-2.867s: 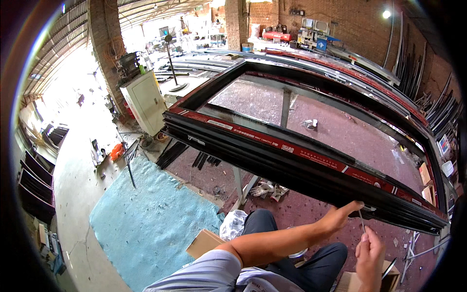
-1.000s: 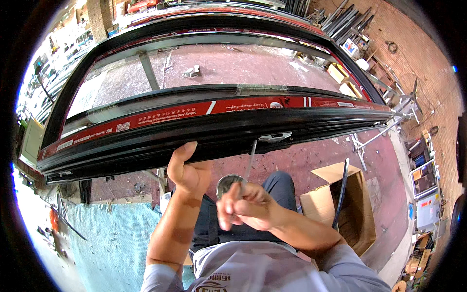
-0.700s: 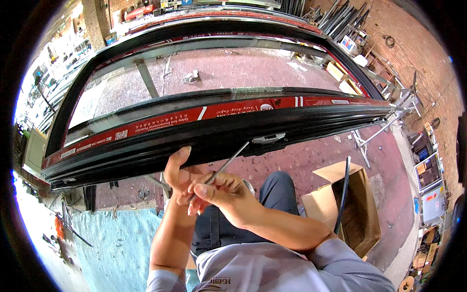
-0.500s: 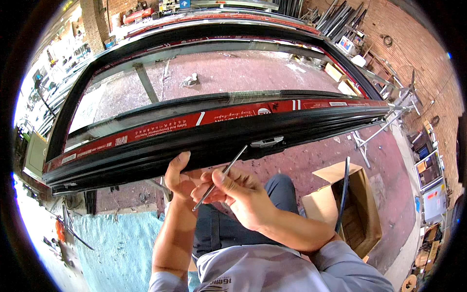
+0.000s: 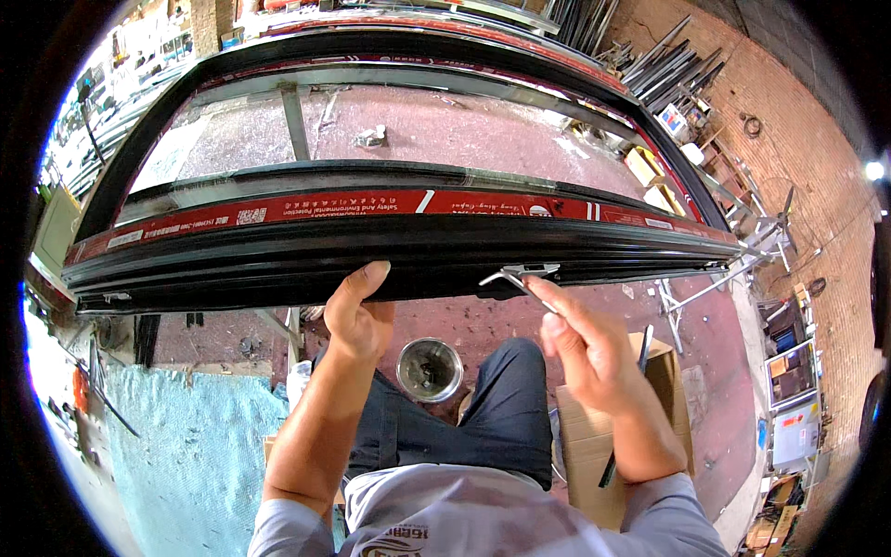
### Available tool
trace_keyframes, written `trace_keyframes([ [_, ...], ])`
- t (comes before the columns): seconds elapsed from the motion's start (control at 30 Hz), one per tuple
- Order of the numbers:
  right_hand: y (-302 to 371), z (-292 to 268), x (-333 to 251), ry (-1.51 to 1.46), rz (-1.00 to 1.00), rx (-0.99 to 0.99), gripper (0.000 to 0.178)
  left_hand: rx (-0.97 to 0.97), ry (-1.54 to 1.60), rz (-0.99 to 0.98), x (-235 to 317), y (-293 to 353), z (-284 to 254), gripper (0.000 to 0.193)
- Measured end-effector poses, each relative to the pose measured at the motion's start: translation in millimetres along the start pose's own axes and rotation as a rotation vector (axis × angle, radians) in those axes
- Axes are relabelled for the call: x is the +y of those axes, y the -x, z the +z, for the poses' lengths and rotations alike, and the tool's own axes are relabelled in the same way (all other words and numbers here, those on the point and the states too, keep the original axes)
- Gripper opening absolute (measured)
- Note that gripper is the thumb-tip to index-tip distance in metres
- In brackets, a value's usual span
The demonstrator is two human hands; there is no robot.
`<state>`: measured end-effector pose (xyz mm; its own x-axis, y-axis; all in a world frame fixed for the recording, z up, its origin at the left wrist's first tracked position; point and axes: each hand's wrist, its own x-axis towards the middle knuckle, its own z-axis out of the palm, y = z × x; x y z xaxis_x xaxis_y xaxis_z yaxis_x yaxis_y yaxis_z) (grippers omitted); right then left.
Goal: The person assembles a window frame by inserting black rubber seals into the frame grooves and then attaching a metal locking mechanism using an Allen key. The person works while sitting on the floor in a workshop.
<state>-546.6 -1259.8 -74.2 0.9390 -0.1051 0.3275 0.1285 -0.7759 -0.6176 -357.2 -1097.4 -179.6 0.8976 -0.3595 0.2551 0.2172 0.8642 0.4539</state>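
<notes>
A long black metal frame (image 5: 306, 251) with red protective film lies across in front of me. My left hand (image 5: 360, 316) grips its near edge, thumb up on the black face and fingers curled underneath. My right hand (image 5: 589, 348) holds a thin silver metal rod (image 5: 536, 295) between thumb and fingers. The rod's far end meets a small silver fitting (image 5: 548, 269) set in the near side of the frame, right of my left hand. Whether the tip sits in the fitting or only against it, I cannot tell.
Between my knees stands a round metal bowl (image 5: 429, 369) with dark bits inside. An opened cardboard box (image 5: 594, 446) is by my right leg, a dark strip poking out. Light blue sheeting (image 5: 186, 446) covers the floor at left. Metal stand legs (image 5: 691, 302) are at right.
My right hand has moved right and swung the rod round, bringing its far end to the silver fitting. The left hand stays on the frame. The metal bowl has come into view.
</notes>
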Motion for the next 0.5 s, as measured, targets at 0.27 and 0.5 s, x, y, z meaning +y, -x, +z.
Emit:
trace_keyframes([
  [0.27,-20.4,-21.8,10.7,0.504,-0.258,-0.056,0.045,-0.059,-0.005,0.029,-2.7,-3.3,-1.0,0.043],
  [0.5,-19.7,-17.0,15.0,0.423,-0.258,-0.005,0.046,-0.074,-0.006,0.024,-1.7,-3.2,-3.6,0.041],
])
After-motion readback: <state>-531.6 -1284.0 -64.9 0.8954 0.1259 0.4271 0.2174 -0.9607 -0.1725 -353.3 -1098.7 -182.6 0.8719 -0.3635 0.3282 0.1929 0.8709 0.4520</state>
